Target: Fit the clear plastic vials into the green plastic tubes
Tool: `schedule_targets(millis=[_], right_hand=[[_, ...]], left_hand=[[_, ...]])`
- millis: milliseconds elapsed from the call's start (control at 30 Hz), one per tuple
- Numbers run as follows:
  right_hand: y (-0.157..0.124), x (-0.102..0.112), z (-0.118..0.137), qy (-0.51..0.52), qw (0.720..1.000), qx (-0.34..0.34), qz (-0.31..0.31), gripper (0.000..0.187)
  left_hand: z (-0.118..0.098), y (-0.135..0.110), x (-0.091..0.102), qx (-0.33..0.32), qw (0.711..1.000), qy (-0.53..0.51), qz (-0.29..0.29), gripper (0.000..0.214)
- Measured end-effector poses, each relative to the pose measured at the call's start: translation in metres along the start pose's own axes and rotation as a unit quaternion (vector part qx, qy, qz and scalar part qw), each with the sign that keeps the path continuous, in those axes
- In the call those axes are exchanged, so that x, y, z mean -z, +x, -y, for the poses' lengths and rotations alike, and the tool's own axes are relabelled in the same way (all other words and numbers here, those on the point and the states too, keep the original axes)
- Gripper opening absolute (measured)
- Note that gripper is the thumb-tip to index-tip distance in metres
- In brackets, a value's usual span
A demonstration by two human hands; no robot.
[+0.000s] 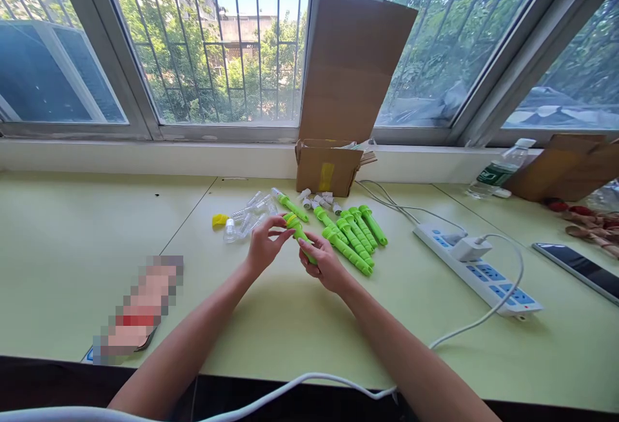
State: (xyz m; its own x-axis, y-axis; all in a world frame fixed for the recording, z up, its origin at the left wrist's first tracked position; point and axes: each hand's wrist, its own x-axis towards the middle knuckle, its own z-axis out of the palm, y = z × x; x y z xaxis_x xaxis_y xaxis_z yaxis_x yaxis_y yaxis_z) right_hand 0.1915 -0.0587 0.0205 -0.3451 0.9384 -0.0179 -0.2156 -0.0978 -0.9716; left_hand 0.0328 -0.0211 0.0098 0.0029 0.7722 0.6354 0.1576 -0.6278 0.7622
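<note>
Both hands are on one green plastic tube (300,235) with a wider ribbed end, a bit of yellow showing at that end. My right hand (323,259) wraps its lower part. The fingers of my left hand (269,240) pinch the wide top end. Several like green tubes (355,241) lie in a cluster right of my hands. Just beyond my hands rests another green tube (294,208) with a clear end. Clear plastic caps (231,231) are piled past my left hand, beside a small yellow piece (220,221). Small white parts (325,200) lie farther back.
An open cardboard box (323,167) stands against the windowsill. To the right are a white power strip (476,270) with plugged-in cables, a phone (580,270) and a water bottle (500,169). A blurred object (140,309) lies at left. A white cable (309,378) crosses the front edge.
</note>
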Motion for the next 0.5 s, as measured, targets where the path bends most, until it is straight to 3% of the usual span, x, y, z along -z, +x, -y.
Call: schedule_targets(millis=[500], right_hand=[[0.0006, 0.0056, -0.0002, 0.062, 0.996, -0.037, 0.045, 0.027]], left_hand=[[-0.0026, 0.0010, 0.0006, 0.003, 1.000, -0.006, 0.017, 0.025]])
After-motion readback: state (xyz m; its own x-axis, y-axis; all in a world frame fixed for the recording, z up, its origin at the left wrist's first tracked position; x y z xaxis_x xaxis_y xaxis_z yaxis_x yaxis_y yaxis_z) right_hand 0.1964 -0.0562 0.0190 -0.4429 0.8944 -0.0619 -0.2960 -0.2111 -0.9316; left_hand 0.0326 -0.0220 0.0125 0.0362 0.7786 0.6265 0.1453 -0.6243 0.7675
